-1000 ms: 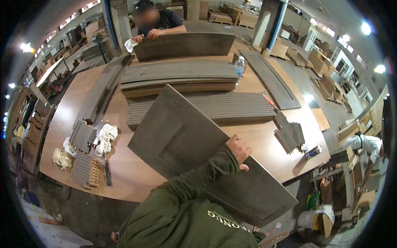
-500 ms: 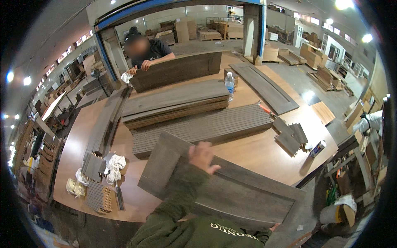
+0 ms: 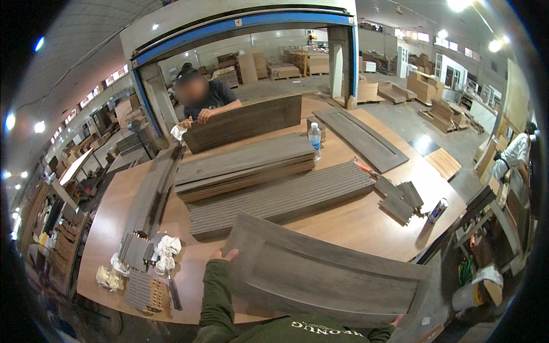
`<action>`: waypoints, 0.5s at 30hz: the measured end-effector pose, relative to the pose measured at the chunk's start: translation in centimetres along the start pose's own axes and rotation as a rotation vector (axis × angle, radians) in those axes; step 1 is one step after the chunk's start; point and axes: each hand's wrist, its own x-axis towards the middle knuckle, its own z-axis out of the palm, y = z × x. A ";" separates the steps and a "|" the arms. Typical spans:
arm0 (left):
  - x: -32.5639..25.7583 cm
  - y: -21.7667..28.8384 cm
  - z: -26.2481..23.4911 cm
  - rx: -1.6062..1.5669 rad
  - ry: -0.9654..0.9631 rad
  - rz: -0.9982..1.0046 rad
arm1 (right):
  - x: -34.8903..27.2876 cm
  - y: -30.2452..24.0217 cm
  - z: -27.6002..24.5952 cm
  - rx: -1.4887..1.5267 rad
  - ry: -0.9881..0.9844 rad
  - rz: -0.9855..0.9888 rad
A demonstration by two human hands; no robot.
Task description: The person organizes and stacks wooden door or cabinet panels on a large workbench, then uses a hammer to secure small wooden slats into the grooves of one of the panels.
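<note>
Head view, left hand gripping grey door panel edge, right hand clasping its lower corner, over workbench

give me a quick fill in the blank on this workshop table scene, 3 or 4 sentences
1. The person's left hand grips the left end of a long grey ____ panel.
2. A clear plastic ____ with a blue cap stands upright near the stack of grey boards.
3. A co-worker across the table holds another panel standing on its ____.
4. White ____ lie near the table's left end.

Missing words: wooden; bottle; edge; rags
</note>
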 end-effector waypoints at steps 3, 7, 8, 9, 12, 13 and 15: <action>-2.3 2.3 0.9 -0.051 -0.017 -0.013 | 0.7 -0.3 -0.7 0.029 0.025 0.025; -1.8 1.4 1.9 -0.103 -0.108 -0.024 | 0.9 -0.3 -1.4 0.065 0.063 0.066; -1.8 1.8 2.1 -0.128 -0.128 -0.011 | 0.9 -0.4 -1.6 0.076 0.071 0.074; -1.9 2.2 2.2 -0.149 -0.127 -0.010 | 0.8 -0.5 -1.8 0.086 0.086 0.074; -3.7 4.3 1.7 -0.208 -0.107 0.019 | 0.8 -0.6 -2.3 0.108 0.117 0.095; -3.8 4.4 1.8 -0.226 -0.093 0.050 | 0.9 -0.5 -2.4 0.112 0.123 0.100; -3.4 4.1 1.9 -0.228 -0.092 0.085 | 0.8 -0.4 -2.6 0.123 0.134 0.117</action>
